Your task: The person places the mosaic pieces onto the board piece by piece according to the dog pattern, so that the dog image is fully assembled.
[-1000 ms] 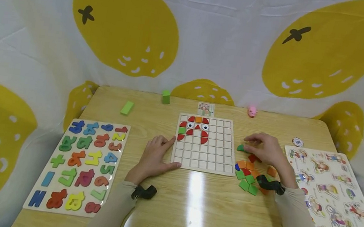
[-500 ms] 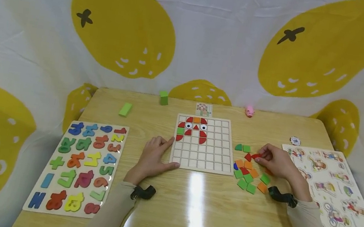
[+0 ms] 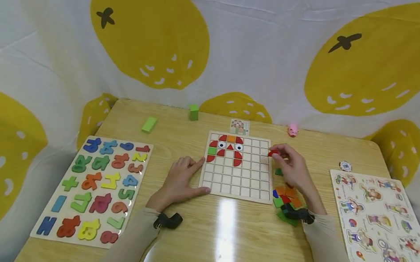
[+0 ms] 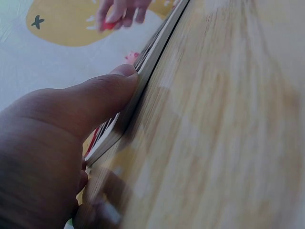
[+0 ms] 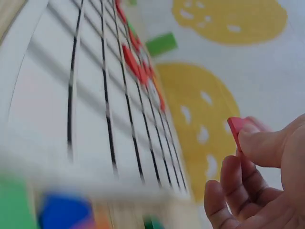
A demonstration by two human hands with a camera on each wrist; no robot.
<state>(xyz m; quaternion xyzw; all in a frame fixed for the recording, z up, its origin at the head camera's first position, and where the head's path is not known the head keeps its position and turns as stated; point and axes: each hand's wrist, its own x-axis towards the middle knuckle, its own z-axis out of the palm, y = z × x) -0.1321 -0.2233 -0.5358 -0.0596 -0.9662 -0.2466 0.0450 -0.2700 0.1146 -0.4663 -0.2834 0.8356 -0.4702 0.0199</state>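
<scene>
Right hand (image 3: 291, 164) now at the right edge of the pale wooden grid board (image 3: 238, 182), near its far right corner; half a second ago it was over the loose flat coloured tiles (image 3: 288, 198) lying off that edge. Thumb and fingertips pinch one thin red tile (image 3: 273, 152), lifted; exact outline uncertain. Left hand (image 3: 179, 183): nothing grasped, fingers slack, index fingertip at the board's left edge, thumb on its near edge by the corner; appears to steady it. Inset tiles (image 3: 230, 147) (red, orange, green, white with dark eye spots) sit toward the board's far left corner, layout unchanged. Reading: red tile carried from pile to board, not yet seated. Small printed card (image 3: 239, 127) lies past the far edge.
</scene>
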